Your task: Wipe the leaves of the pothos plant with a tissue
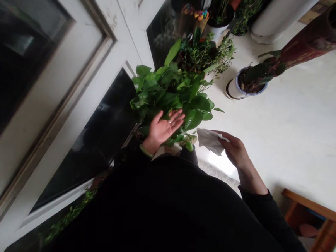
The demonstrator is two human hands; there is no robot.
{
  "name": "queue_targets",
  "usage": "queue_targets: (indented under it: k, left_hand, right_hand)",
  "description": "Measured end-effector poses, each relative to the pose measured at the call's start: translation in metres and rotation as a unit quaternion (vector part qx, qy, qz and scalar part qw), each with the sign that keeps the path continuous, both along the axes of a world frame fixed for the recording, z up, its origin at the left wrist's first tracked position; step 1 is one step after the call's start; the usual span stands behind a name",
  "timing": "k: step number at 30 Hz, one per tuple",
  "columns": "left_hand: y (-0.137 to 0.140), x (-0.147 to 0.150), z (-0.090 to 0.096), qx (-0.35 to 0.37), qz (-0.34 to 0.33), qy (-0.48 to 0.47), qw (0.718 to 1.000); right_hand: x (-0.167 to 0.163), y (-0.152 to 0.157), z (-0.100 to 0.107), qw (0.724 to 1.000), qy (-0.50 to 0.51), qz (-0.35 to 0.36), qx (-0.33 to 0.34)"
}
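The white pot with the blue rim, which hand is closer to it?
The right hand. It holds a white tissue below the white pot with the blue rim. The left hand is farther off, open under the leafy green plant, touching its leaves.

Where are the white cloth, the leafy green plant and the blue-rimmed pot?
white cloth (pixel 210 140): head view, middle of the crumpled sheet.
leafy green plant (pixel 170 91): head view, central leaves.
blue-rimmed pot (pixel 234 89): head view, white outer wall.

Open left hand (pixel 164 128) under leafy plant (pixel 173 93)
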State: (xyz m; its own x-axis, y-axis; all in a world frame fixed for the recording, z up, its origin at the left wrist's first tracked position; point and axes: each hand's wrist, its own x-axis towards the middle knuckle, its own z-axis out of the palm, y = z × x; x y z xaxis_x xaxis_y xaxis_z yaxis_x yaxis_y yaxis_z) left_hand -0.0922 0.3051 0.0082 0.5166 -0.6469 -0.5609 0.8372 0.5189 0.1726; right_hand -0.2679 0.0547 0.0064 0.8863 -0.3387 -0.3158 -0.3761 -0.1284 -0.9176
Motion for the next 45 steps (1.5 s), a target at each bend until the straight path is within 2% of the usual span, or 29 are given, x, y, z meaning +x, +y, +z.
queue_targets:
  k: [2, 4, 6, 8, 10, 13, 15, 17, 19, 21, 23, 25, 29, 32, 35, 38, 41, 45]
  left_hand:
    - [0.006, -0.007, -0.006, 0.025, -0.035, -0.013, 0.999]
    - [0.013, -0.017, -0.012, 0.057, -0.11, -0.02, 0.992]
    - [0.022, -0.029, -0.016, 0.095, -0.2, -0.034, 0.975]
    - [0.032, -0.039, -0.016, 0.13, -0.251, -0.065, 0.957]
    - [0.044, -0.045, -0.012, 0.165, -0.225, -0.093, 0.956]
    - [0.059, -0.044, -0.005, 0.228, -0.083, -0.075, 0.967]
    - [0.066, -0.041, -0.003, 0.278, 0.026, -0.038, 0.959]
    - [0.07, -0.038, -0.003, 0.302, 0.1, -0.019, 0.948]
    - [0.069, -0.035, -0.004, 0.286, 0.126, -0.018, 0.95]
    - [0.063, -0.031, -0.005, 0.251, 0.129, -0.012, 0.959]
    - [0.055, -0.027, -0.007, 0.218, 0.132, 0.004, 0.967]
    - [0.046, -0.021, -0.01, 0.192, 0.141, 0.022, 0.971]
    - [0.029, -0.014, -0.023, 0.166, 0.165, 0.05, 0.971]
    - [0.022, -0.018, -0.038, 0.176, 0.152, 0.062, 0.971]
    - [0.017, -0.029, -0.053, 0.169, 0.12, 0.034, 0.978]
    - [0.015, -0.04, -0.062, 0.175, 0.115, 0.031, 0.977]
    - [0.015, -0.046, -0.063, 0.171, 0.126, 0.041, 0.976]
    - [0.017, -0.046, -0.056, 0.173, 0.132, 0.046, 0.975]
  right_hand:
    - [0.002, -0.002, 0.003, 0.999, -0.002, -0.022, 0.029]
    - [0.004, -0.006, 0.008, 0.997, 0.0, -0.057, 0.056]
    - [0.006, -0.013, 0.014, 0.992, -0.004, -0.104, 0.072]
    - [0.007, -0.02, 0.018, 0.986, -0.015, -0.15, 0.07]
    - [0.007, -0.024, 0.018, 0.981, -0.025, -0.182, 0.067]
    - [0.012, -0.021, 0.014, 0.98, -0.035, -0.184, 0.073]
    - [0.019, -0.011, 0.012, 0.985, -0.044, -0.152, 0.069]
    - [0.032, 0.003, 0.015, 0.99, -0.06, -0.119, 0.046]
    - [0.051, 0.022, 0.026, 0.993, -0.088, -0.079, -0.003]
    - [0.074, 0.043, 0.04, 0.987, -0.135, -0.012, -0.083]
    - [0.099, 0.065, 0.051, 0.959, -0.209, 0.08, -0.175]
    - [0.123, 0.085, 0.052, 0.92, -0.259, 0.164, -0.243]
    - [0.15, 0.108, 0.026, 0.842, -0.26, 0.363, -0.303]
    - [0.153, 0.107, 0.004, 0.799, -0.213, 0.444, -0.344]
    - [0.157, 0.098, -0.004, 0.771, -0.175, 0.476, -0.385]
    - [0.17, 0.091, -0.003, 0.751, -0.123, 0.478, -0.439]
    - [0.185, 0.088, -0.002, 0.749, -0.09, 0.442, -0.485]
    - [0.193, 0.091, -0.006, 0.757, -0.089, 0.401, -0.508]
